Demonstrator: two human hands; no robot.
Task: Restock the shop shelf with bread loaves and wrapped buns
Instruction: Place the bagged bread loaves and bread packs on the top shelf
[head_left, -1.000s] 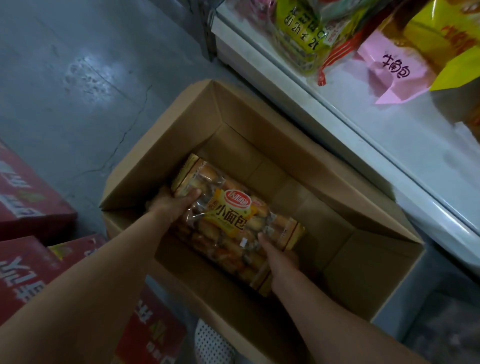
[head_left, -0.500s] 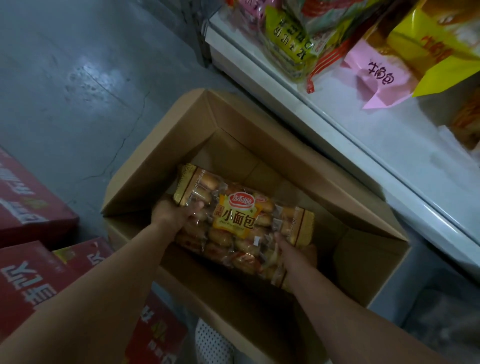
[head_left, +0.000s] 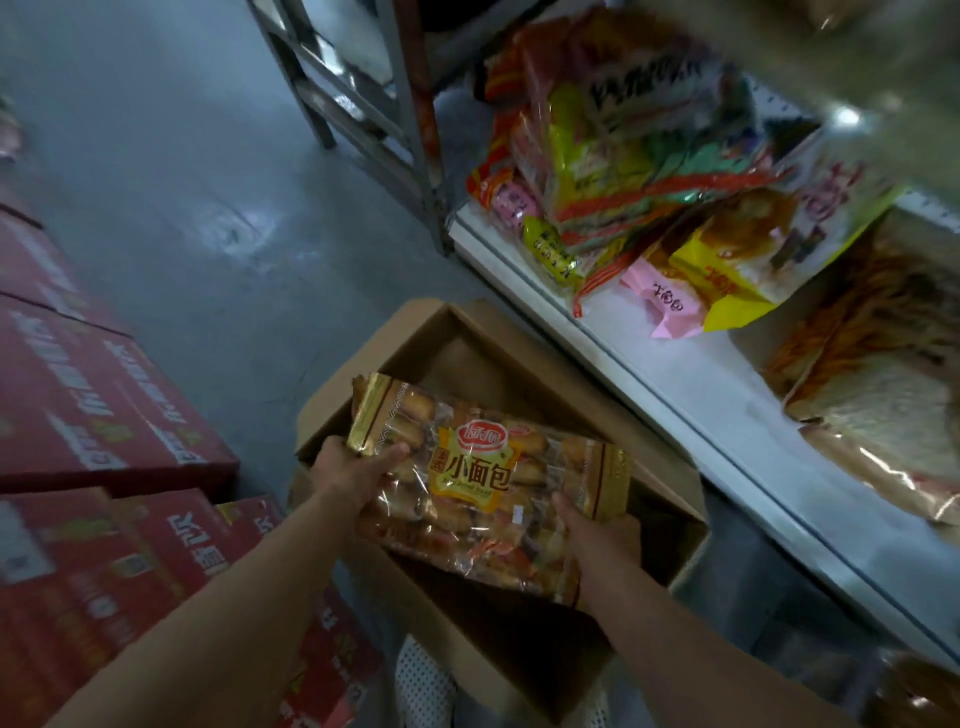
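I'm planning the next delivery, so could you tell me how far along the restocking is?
Done: the shelf already carries stacked bread packs. In hand: the left hand and right hand grip a bag of small buns above the cardboard box. Left: placing it on the shelf; the box's remaining contents are hidden.

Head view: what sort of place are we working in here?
Most likely a small shop aisle or its stockroom: a white shelf piled with packaged bread, stacked red cartons on bare concrete, and an open cardboard box being unpacked.
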